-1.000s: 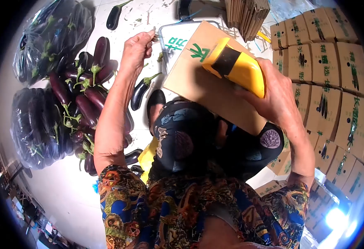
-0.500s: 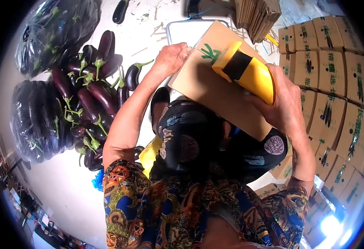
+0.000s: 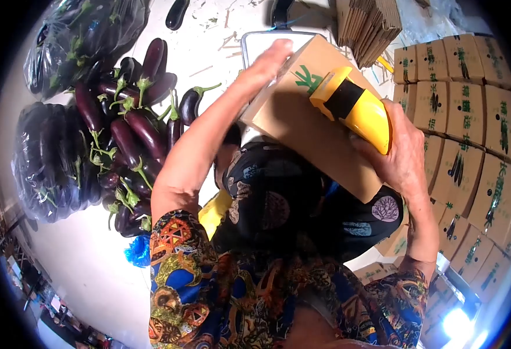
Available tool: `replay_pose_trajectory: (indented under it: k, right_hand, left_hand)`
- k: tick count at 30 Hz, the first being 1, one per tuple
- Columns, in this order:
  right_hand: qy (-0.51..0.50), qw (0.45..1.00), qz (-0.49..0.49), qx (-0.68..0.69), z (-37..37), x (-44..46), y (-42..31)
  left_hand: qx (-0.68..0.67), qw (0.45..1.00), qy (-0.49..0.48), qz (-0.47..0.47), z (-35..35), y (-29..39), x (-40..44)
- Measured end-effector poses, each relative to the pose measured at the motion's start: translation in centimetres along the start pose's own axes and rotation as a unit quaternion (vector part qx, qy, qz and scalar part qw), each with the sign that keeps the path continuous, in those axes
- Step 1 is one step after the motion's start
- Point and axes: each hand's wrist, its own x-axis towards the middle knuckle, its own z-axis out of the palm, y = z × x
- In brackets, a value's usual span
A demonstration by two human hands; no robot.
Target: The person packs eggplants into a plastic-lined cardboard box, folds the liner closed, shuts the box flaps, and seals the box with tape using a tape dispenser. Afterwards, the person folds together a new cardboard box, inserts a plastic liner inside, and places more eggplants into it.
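Note:
A tan cardboard box [image 3: 302, 116] with green lettering stands tilted over my knees. My right hand [image 3: 400, 148] is wrapped round a yellow tool [image 3: 366, 119] with a black band, held over the box's right part. At the box's upper left edge is my left hand [image 3: 270, 61], blurred, its fingertips partly hidden behind the edge. Behind the box lies a white panel with a grey rim [image 3: 255, 42]. Loose purple eggplants [image 3: 145, 131] with green stems are piled left of my left forearm; one dark eggplant [image 3: 190, 106] lies closest to it.
Two clear plastic bags of eggplants [image 3: 52, 160] sit at the far left. Packed boxes [image 3: 462, 110] are stacked at the right. Flat folded cardboard [image 3: 366, 26] stands at the top. A blue plastic bit [image 3: 139, 252] and yellow plastic [image 3: 215, 212] lie near my left sleeve.
My left hand has moved right, from above the floor to the box's upper left edge. The box now shows more of its left side. The yellow tool stays in my right hand.

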Motion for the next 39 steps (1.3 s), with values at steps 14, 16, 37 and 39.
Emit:
replay_pose_trajectory:
  k: [14, 16, 37, 39]
  right_hand:
    - [0.038, 0.997, -0.06, 0.023, 0.3, -0.1, 0.8]
    - [0.033, 0.998, -0.049, 0.03, 0.2, -0.1, 0.9]
    - [0.09, 0.991, -0.023, 0.101, 2.6, -16.6, 17.6]
    - [0.108, 0.985, -0.048, 0.127, 3.6, -16.1, 18.2]
  left_hand:
    - [0.178, 0.978, 0.027, 0.106, 1.4, 11.7, -0.8]
    - [0.288, 0.94, 0.024, 0.18, 3.1, 10.9, -0.8]
    - [0.668, 0.729, -0.006, 0.147, 4.5, 11.4, -1.1]
    - [0.631, 0.768, 0.018, 0.11, 4.8, 11.7, -1.5]
